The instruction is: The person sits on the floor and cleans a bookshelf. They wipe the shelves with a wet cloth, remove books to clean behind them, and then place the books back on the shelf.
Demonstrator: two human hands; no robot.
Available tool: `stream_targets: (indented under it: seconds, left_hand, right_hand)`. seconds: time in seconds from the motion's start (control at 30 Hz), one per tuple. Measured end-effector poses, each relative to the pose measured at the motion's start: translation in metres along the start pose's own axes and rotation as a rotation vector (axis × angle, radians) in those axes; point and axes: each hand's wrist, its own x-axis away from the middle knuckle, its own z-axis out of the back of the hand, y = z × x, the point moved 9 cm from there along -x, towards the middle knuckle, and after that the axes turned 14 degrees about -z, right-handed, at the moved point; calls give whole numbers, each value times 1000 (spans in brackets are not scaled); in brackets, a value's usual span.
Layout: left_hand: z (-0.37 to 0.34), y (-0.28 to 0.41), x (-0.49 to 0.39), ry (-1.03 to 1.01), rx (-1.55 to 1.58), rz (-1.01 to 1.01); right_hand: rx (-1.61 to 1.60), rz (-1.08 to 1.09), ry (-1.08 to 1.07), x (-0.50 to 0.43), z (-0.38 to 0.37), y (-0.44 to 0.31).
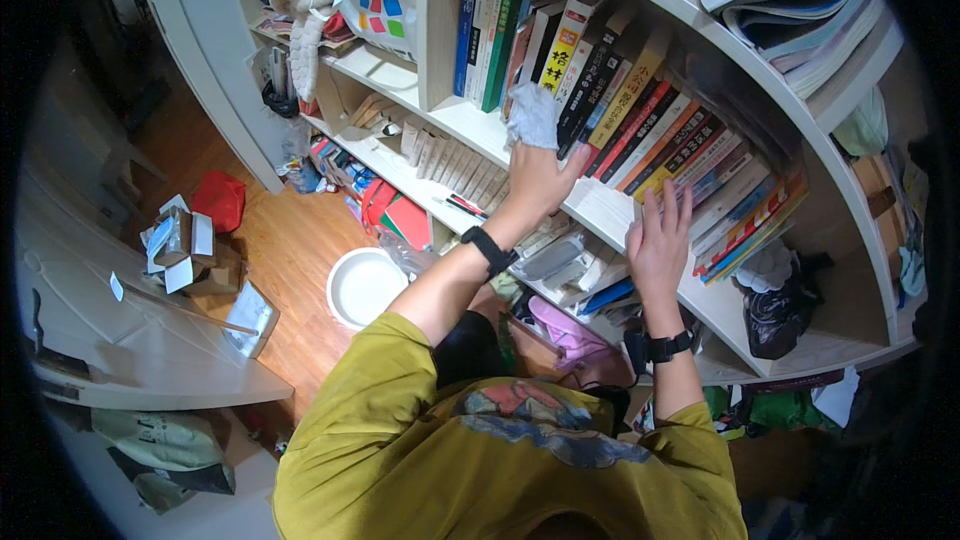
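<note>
A light grey cloth (pixel 533 117) covers the fingers of my left hand (pixel 541 172), which holds it against the row of upright books (pixel 600 82) on the bookshelf (pixel 480 127). My left thumb points toward the spines of the leaning books. Farther right, my right hand (pixel 660 236) lies with fingers spread at the lower ends of the books near the shelf's front edge; it holds nothing that I can see. Both wrists wear black straps. The fingertips under the cloth are hidden.
A white basin (pixel 366 289) stands on the wooden floor. Left of it are an open cardboard box (pixel 180 240) and a red bag (pixel 219 201). A black plastic bag (pixel 776 315) sits at the shelf's right end. Small books (pixel 457 165) and a pink cloth (pixel 566 330) occupy lower shelves.
</note>
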Motion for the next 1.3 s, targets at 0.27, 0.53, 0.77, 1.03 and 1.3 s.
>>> stream_targets:
  seconds: [0.27,0.53,0.77,1.03,1.3]
  left_hand:
    - [-1,-26,-2,-7,-24,55]
    - [44,-48,-4,268,308,176]
    - [60,-68,-71,200,-209,163]
    - [86,-72,-35,427,216,346]
    - [146,-63,-31,555,209,110]
  right_hand:
    - [-21,-12,-33,1,-3,2]
    - [12,6,-15,3,-1,1]
    - [-30,-8,-36,4,-4,5]
    - [-22,5,1,4,0,5]
    - [-57,7,-8,5,-5,8]
